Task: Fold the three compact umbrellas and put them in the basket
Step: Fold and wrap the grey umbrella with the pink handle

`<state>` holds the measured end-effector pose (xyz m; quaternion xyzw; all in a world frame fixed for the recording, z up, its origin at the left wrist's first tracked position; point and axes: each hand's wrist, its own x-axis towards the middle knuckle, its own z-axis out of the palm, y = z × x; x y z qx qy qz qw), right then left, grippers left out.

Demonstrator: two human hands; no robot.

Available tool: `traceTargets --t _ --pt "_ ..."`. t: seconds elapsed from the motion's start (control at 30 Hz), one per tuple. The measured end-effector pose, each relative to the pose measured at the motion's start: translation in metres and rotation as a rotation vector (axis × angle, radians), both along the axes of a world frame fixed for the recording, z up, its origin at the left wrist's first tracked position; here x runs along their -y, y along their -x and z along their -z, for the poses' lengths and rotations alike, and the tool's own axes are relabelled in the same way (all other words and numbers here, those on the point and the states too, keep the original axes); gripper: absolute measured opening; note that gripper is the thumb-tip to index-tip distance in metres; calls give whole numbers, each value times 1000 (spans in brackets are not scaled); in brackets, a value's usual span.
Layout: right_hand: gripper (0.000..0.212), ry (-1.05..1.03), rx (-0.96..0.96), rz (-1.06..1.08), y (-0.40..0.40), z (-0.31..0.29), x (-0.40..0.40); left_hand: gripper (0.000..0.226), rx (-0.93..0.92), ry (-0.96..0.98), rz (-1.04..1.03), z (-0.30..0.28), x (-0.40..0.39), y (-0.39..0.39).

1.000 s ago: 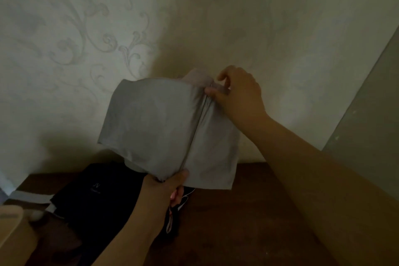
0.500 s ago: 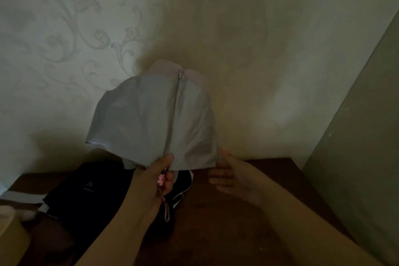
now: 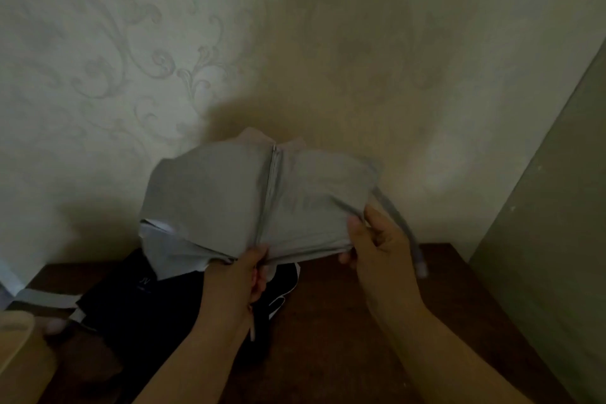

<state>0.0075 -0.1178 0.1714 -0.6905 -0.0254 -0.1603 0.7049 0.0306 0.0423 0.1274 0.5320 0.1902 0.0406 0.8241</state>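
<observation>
Left hand (image 3: pixel 239 275) pinches grey umbrella (image 3: pixel 229 197); right hand (image 3: pixel 377 246) grips its edge.

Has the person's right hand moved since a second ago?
Yes. The right hand dropped from the top of the grey fabric umbrella to its lower right edge, nearer the dark wooden table.

Scroll-patterned pale wallpaper (image 3: pixel 137 52) behind a dark wooden table (image 3: pixel 344 338), plain grey-green panel (image 3: pixel 557 256) at right.
</observation>
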Motion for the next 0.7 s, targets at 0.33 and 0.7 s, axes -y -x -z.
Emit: traceTargets --t 0.33,0.7 --pt "26 170 -400 -202 -6 -9 -3 31 29 -44 28 6 -2 1" --pt "42 610 -142 -165 -4 -24 15 33 49 -52 18 -4 -10 2"
